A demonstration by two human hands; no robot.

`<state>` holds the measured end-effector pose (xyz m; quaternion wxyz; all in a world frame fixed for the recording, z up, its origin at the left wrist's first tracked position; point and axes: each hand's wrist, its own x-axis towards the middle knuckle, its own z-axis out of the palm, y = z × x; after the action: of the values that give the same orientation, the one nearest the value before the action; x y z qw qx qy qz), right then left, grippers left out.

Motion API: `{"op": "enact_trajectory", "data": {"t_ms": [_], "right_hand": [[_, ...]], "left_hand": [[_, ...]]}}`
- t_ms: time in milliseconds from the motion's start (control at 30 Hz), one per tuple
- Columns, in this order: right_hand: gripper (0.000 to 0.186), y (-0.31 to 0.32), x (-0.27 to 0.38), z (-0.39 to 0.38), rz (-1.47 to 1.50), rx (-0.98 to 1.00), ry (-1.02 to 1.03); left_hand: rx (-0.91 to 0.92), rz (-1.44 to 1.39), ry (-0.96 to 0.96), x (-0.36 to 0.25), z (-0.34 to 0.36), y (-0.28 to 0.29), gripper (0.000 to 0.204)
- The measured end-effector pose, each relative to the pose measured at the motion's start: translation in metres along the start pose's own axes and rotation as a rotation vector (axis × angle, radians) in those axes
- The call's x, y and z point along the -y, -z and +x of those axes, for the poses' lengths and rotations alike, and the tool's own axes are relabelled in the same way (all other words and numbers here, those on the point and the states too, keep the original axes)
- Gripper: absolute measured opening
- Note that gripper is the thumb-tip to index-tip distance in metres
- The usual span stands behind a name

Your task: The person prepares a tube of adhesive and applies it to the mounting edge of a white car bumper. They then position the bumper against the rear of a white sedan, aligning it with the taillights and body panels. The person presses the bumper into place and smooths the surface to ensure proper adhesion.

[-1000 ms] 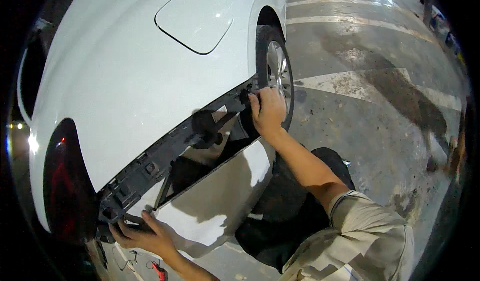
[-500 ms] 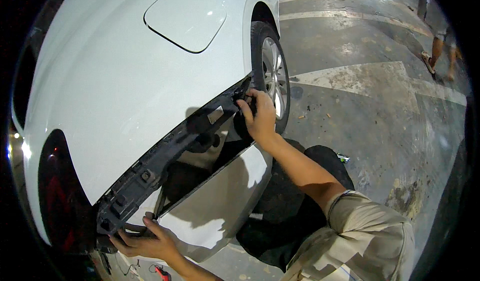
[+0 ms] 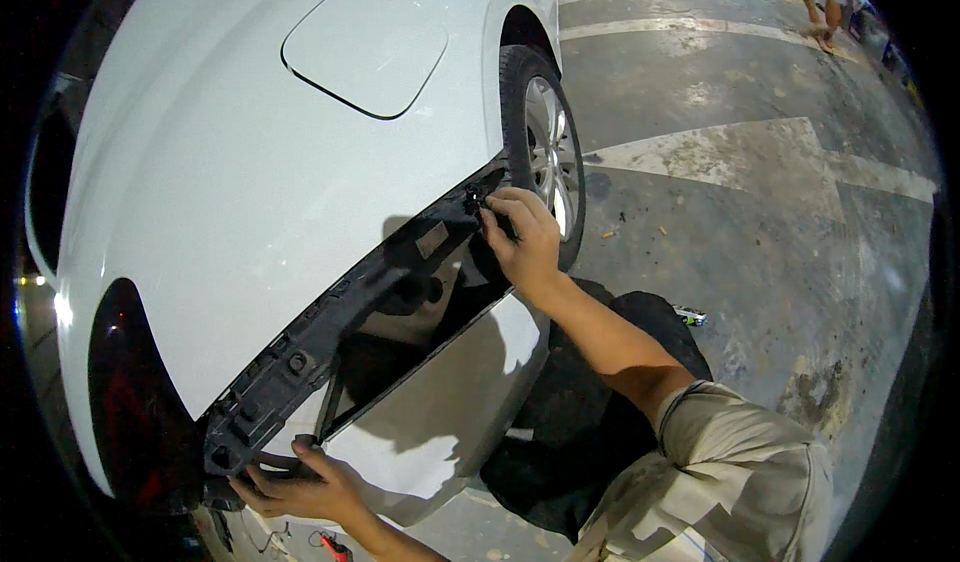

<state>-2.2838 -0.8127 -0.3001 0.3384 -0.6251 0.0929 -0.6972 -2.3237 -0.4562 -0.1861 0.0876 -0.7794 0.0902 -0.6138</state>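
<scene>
A long black plastic bumper bracket point(image 3: 290, 362) runs along the lower edge of the white car's rear quarter panel point(image 3: 300, 192). Below it hangs a white bumper cover point(image 3: 430, 452), its top edge apart from the body with a dark gap between. At the wheel end of the bracket my right hand point(image 3: 525, 242) is closed, thumb and fingertips pinching a small part there; the fingers partly hide it. My left hand point(image 3: 305, 487) grips the upper edge of the bumper cover near the tail light, thumb on top, some fingers hidden under the bracket's end.
The rear wheel point(image 3: 548, 152) stands beyond my right hand, the dark tail light point(image 3: 140, 402) at the left. On the concrete floor lie a red tool point(image 3: 335, 549) with a thin wire and a small green-and-white item point(image 3: 690, 316). Another person's legs point(image 3: 815, 12) show far right.
My right hand has shifted slightly down and right at the bracket's end, its fingers drawn closer together. The left hand keeps its hold. The other person's legs have moved farther off.
</scene>
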Motion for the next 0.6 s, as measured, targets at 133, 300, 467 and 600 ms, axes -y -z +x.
{"op": "enact_trajectory", "data": {"t_ms": [133, 300, 467, 600], "right_hand": [[0.022, 0.000, 0.003, 0.001, -0.011, 0.037, -0.019], [0.024, 0.001, 0.007, 0.003, 0.041, 0.086, -0.020], [0.029, 0.008, 0.018, 0.009, 0.137, 0.150, -0.049], [0.031, 0.001, 0.031, -0.002, 0.329, 0.173, -0.233]], "left_hand": [[-0.020, -0.009, -0.005, 0.000, -0.001, -0.002, 0.058], [-0.036, 0.009, -0.008, -0.002, 0.001, 0.000, 0.057], [-0.034, -0.003, -0.003, -0.005, 0.002, 0.001, 0.055], [-0.037, 0.017, -0.010, -0.007, 0.004, 0.002, 0.054]]}}
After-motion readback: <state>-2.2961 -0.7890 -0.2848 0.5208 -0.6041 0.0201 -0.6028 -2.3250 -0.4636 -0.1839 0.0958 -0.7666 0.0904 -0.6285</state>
